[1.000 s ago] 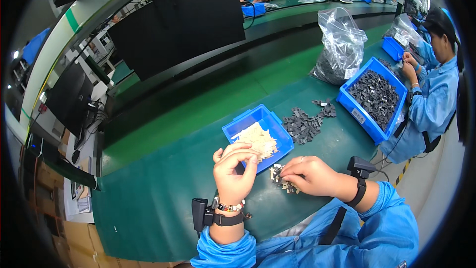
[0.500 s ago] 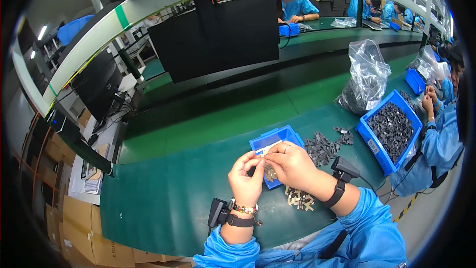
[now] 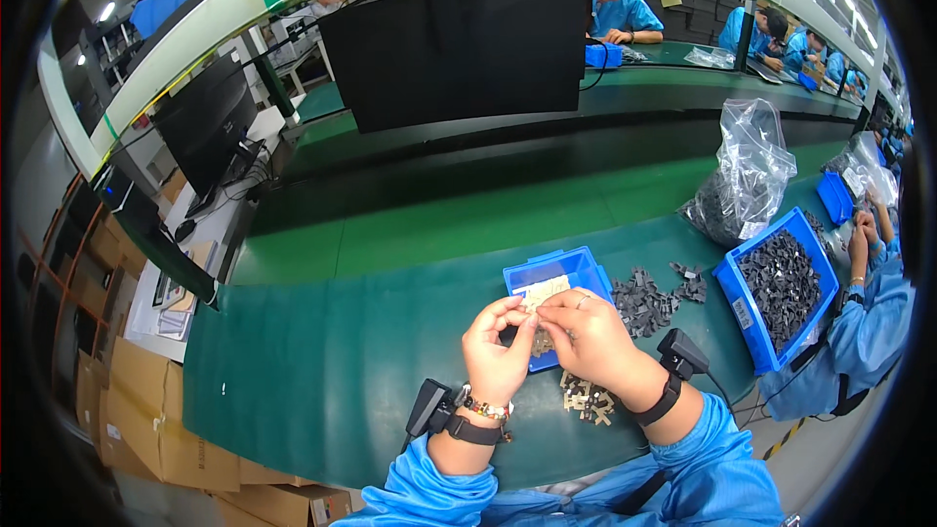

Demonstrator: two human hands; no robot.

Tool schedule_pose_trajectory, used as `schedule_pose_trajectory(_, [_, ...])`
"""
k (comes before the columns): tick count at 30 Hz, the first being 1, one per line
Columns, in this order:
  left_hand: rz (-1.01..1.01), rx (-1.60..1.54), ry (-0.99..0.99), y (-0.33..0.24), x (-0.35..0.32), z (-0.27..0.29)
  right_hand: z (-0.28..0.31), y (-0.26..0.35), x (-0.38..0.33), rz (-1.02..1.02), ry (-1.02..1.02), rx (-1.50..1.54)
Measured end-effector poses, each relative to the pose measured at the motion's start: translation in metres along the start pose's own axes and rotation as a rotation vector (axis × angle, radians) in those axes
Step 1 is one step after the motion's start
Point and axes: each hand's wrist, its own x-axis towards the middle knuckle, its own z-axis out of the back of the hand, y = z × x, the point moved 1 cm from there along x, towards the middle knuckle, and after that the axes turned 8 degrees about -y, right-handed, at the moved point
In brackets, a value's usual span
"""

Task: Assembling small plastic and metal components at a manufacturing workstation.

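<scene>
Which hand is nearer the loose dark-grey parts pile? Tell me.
Right. The right hand is just left of the loose dark-grey parts pile; the left hand is farther left.

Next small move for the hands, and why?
Probably a gentle press between the bare left hand and bare right hand: their fingertips come together over the rectangular blue plastic tray of small cream pieces, though anything pinched is too small to tell.
</scene>
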Motion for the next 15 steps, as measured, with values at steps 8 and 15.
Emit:
schedule_pose_trajectory(8, [-0.079, 0.142, 0.011, 0.0007, -0.0029, 0.0015, 0.0046, 0.0001, -0.0064, 0.025, 0.005, -0.058])
schedule_pose_trajectory(15, [-0.282, 0.268, 0.045, -0.0011, -0.0049, 0.0029, 0.0069, 0.0002, -0.0056, 0.066, -0.066, -0.04])
